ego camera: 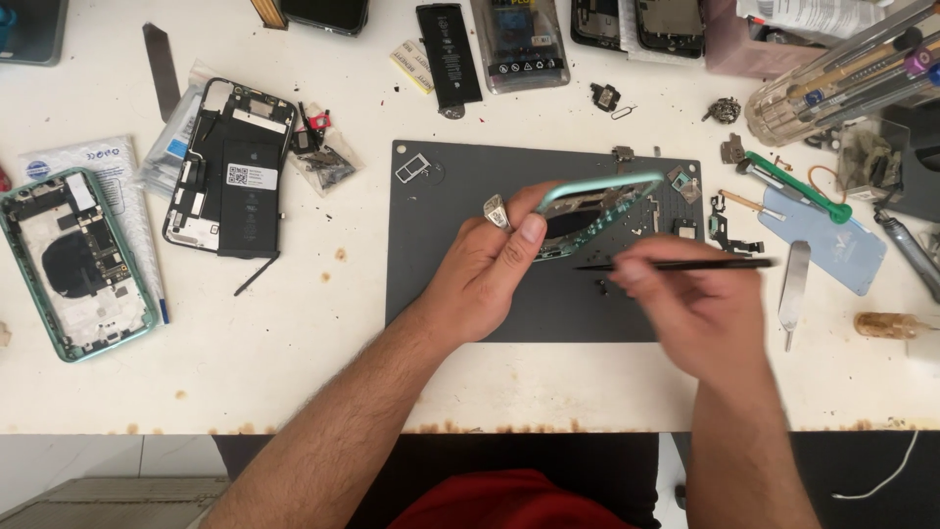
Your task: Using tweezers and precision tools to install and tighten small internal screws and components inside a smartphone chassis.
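Note:
My left hand (pixel 490 269), with a ring on one finger, grips a green phone frame (pixel 597 201) tilted up on its edge over a dark grey work mat (pixel 441 245). My right hand (pixel 685 313) holds a thin black pointed tool (pixel 676 264) like a pen. Its tip points left and sits just under the frame's lower edge. Small screws and metal parts (pixel 685 196) lie on the mat's far right part.
On the white table: an opened green phone (pixel 73 260) at far left, an opened black phone (pixel 230 167), a loose black battery (pixel 448 54), a green-handled screwdriver (pixel 793 186), a blue plastic card (pixel 827 245), a metal spudger (pixel 793 289), a clear tool holder (pixel 842 78).

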